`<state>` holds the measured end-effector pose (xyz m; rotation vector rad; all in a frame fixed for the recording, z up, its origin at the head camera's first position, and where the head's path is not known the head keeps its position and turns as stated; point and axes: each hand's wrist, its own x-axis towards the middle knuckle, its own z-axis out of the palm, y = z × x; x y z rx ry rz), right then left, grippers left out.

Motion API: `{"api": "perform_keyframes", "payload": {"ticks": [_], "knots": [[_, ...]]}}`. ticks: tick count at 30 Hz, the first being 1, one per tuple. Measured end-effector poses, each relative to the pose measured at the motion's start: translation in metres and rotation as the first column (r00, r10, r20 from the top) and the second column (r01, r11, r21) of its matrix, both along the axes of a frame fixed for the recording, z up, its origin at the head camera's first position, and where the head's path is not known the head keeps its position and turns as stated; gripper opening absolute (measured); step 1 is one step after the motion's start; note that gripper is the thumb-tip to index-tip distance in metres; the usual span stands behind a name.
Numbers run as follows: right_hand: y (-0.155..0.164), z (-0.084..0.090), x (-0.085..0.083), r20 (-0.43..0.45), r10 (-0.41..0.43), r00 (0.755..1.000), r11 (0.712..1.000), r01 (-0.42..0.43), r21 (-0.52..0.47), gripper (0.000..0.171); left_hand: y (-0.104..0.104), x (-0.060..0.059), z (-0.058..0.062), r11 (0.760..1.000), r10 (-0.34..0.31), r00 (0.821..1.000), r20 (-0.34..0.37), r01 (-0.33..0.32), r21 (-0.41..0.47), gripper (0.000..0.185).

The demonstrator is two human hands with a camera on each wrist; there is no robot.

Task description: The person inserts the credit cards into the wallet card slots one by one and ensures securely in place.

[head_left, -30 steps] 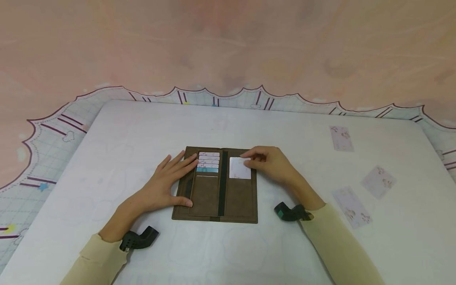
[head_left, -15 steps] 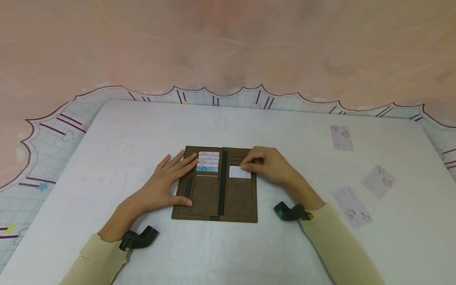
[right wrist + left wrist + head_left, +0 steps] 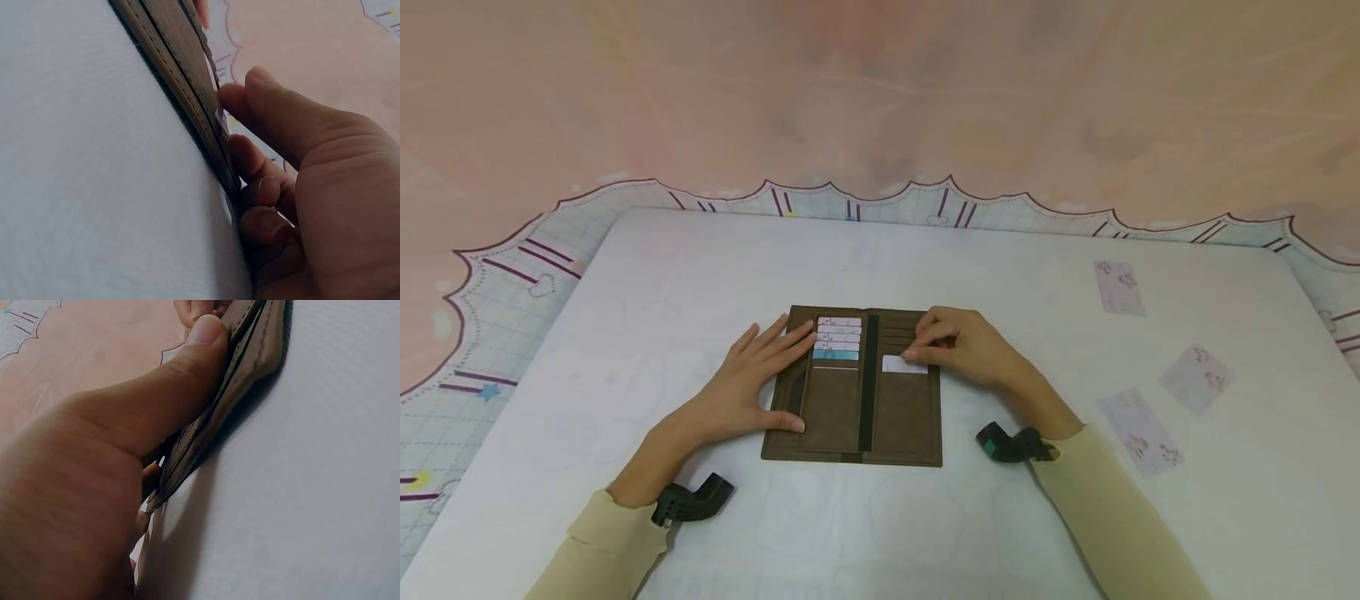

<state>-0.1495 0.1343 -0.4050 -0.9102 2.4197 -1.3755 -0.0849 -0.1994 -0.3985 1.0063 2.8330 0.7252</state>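
A brown wallet [image 3: 906,425] lies unfolded on the white table, a dark strip down its middle. My left hand [image 3: 748,392] rests on its left side with fingers spread; in the left wrist view the thumb [image 3: 194,362] lies over the wallet's edge. Several cards [image 3: 837,340] sit in the slots of the left panel, one of them with a blue band. At the right panel, my right hand [image 3: 966,346] pinches the upper edge of a white card [image 3: 893,364], whose lower part is hidden in a slot. The right wrist view shows the right thumb [image 3: 281,106] beside the wallet's edge.
Three pale printed cards lie apart on the right of the table: a far card [image 3: 1120,288], a tilted card [image 3: 1197,379] and a nearer card [image 3: 1141,433]. Black wrist cameras sit on both forearms. A patterned cloth border [image 3: 880,200] runs along the back.
The white card under my right hand has slid down into its slot, so less of it shows and the slots above are visible. My left hand has stayed in place.
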Motion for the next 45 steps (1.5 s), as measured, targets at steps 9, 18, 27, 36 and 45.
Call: {"api": "perform_keyframes", "payload": {"ticks": [9,18,27,36,45], "knots": [[-0.0001,0.0006,-0.0002,-0.006,0.017,1.0,0.999,-0.017,0.041,0.008,0.0003,-0.0014,-0.0011,1.0,-0.006,1.0,-0.011,0.006,0.006,0.105],[0.0004,0.0005,0.001,0.0,0.041,0.999,0.998,-0.041,0.038,0.007,0.0007,-0.0009,-0.0018,1.0,-0.004,1.0,-0.006,0.004,0.002,0.105],[0.0001,0.0012,0.0014,0.008,0.057,0.998,0.998,-0.057,0.035,0.007,0.0006,0.0004,-0.0007,1.0,-0.002,1.0,-0.003,0.002,0.002,0.105],[0.0007,0.0005,-0.0005,-0.008,0.082,0.997,0.996,-0.081,0.027,0.007,0.0003,-0.0006,-0.0008,1.0,0.003,1.0,-0.003,-0.003,-0.002,0.106],[0.0007,0.0013,-0.0011,-0.004,0.092,0.996,0.995,-0.092,0.027,0.006,-0.0001,-0.0009,-0.0009,1.0,0.006,1.0,-0.004,-0.006,-0.006,0.106]]}}
